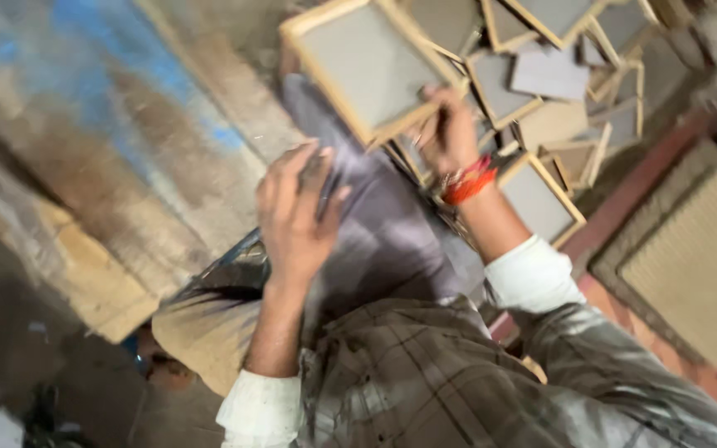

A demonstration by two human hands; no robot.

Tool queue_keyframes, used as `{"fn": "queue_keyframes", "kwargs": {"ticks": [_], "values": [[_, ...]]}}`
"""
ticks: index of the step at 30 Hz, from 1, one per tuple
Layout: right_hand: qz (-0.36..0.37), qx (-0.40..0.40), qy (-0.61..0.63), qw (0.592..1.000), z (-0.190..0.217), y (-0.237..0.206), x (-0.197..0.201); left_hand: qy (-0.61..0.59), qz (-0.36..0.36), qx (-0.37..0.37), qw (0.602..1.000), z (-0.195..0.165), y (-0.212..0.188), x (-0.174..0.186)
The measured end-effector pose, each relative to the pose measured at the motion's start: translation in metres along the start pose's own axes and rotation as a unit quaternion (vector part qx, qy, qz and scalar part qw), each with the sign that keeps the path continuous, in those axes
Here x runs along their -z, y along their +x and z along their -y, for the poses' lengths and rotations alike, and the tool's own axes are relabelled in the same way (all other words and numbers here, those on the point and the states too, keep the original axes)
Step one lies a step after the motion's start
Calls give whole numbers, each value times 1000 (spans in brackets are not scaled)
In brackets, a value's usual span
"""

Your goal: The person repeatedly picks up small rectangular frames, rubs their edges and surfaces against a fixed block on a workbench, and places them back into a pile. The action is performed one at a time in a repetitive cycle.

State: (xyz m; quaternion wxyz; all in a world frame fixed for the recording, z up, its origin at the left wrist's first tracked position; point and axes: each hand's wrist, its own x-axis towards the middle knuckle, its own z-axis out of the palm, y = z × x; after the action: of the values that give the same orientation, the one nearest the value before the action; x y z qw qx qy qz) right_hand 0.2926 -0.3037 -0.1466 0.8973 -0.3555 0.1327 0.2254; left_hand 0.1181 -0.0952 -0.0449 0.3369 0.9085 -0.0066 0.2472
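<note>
The right hand (pixel 446 133) grips a square wooden-framed grey panel (pixel 368 66) at twelve o'clock, above the frame pile (pixel 541 108). The left hand (pixel 296 216) presses spread fingers onto a dark grey sheet (pixel 392 232). The one-handed corner grip could let the panel tip.

Left hand (pixel 296 217) pressed flat on a dark grey sheet (pixel 383 224), fingers spread. Right hand (pixel 446 133), red thread at the wrist, grips the lower edge of a wood-framed grey panel (pixel 367 66). More framed panels (pixel 541 108) heaped just beyond; view blurred.
</note>
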Motion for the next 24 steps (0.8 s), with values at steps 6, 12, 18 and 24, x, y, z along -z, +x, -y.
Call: {"fn": "queue_keyframes", "kwargs": {"ticks": [6, 12, 18, 24], "values": [[-115, 155, -28, 981, 94, 42, 84, -92, 37, 43, 994, -9, 5, 2], [-233, 197, -703, 643, 62, -43, 154, -134, 88, 68, 985, -16, 1, 1], [-200, 242, -791, 524, 3, -152, 204, -140, 152, 88, 974, -17, -15, 3], [-75, 299, -758, 575, 12, -118, 176, -130, 151, 39, 979, -24, -17, -3]]}}
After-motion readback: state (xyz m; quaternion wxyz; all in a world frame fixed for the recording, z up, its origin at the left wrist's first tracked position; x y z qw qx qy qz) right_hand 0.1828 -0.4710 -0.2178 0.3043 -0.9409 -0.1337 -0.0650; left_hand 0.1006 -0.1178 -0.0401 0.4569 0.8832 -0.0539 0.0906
